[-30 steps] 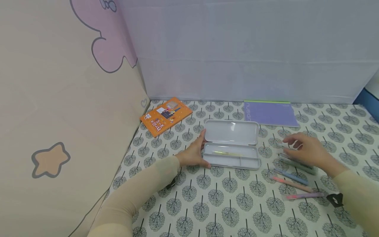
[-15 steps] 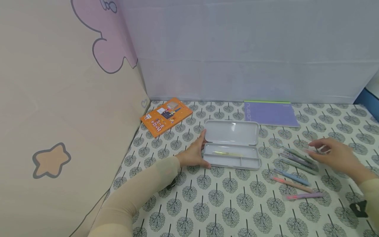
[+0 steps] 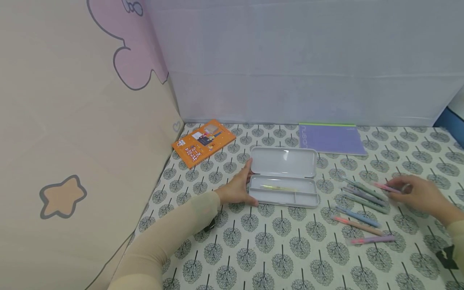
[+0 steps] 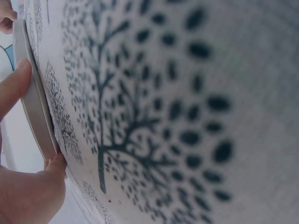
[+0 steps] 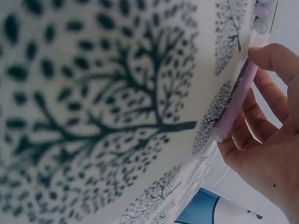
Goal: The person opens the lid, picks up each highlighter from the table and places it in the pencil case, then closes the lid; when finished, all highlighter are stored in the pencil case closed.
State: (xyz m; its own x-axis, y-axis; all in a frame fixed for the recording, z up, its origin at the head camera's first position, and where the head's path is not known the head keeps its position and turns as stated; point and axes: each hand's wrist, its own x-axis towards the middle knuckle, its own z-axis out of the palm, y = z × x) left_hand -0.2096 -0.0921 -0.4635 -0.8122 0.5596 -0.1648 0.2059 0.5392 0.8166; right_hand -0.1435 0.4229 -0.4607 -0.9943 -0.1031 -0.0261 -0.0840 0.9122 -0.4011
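Note:
A white pencil case [image 3: 308, 199] lies with its lid folded back, a yellow pen [image 3: 279, 188] in its rear compartment. My left hand [image 3: 236, 188] grips the case's left end, thumb at the front corner and fingers by the hinge. In the left wrist view, the thumb and a fingertip press the case's rim [image 4: 37, 107]. My right hand [image 3: 417, 195] pinches a pink pen [image 5: 238, 95] between thumb and fingers, low over the cloth. Its tip points left, beside a green pen [image 3: 366, 188].
Several pens lie fanned out right of the case, among them a blue pen [image 3: 357, 216], an orange pen [image 3: 357, 225] and a purple pen [image 3: 375, 240]. Behind are a purple notebook [image 3: 331, 139] and an orange booklet [image 3: 203, 143]. A wall panel [image 3: 90, 141] borders the left side.
My right hand has moved right from above the pens and now holds the pink pen by their right ends. My left hand and the case have stayed in place.

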